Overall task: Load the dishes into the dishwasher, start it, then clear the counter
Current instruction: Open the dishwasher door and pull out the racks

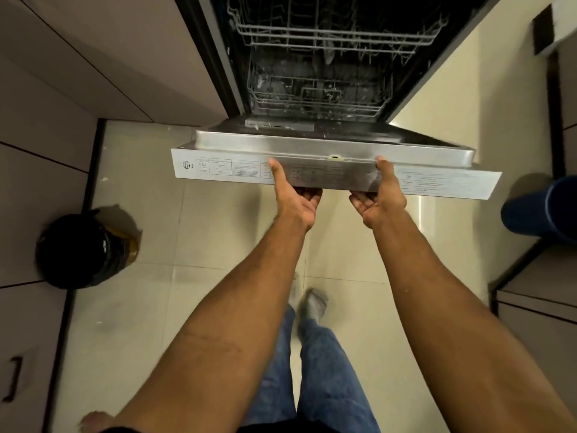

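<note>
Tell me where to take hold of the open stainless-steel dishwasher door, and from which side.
Grip the stainless-steel dishwasher door along its free top edge, coming from the front with fingers underneath and thumbs on top, as the left hand and right hand do. The door hangs part-open, hinged at the bottom, so that long straight edge likely gives the most leverage. Two spaced hands should keep it level.
</note>
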Demonstrator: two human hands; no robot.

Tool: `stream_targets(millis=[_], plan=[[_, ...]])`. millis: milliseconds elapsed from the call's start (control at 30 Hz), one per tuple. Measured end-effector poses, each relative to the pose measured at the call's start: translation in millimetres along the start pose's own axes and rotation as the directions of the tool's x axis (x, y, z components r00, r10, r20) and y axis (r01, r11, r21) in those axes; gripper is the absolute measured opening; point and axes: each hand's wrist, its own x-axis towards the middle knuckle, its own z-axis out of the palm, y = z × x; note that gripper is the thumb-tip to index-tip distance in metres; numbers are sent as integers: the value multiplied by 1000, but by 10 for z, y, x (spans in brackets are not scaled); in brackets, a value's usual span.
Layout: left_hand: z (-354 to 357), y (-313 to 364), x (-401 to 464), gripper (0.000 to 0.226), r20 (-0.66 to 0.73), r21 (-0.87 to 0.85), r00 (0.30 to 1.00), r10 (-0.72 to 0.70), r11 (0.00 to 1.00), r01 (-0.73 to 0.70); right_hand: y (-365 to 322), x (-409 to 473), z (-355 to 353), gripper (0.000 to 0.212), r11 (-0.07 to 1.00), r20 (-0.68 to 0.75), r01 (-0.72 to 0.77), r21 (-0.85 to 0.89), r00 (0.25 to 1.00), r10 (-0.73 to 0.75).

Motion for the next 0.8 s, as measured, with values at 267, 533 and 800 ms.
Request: stream_targets(millis=[267, 533, 800], plan=[[-286, -233, 17, 75, -195, 112, 980, 29, 994, -7, 327, 95, -410, 72, 1000, 51, 8, 21, 999, -9], [-848, -392, 72, 54, -339, 149, 935, 102, 987, -54, 759, 312, -838, 66, 994, 79, -108, -10, 991, 109], [-1445, -574, 269, 54, -415, 198, 909, 38, 979, 49, 1251, 630, -1174, 60, 983, 22, -182, -40, 983, 183]])
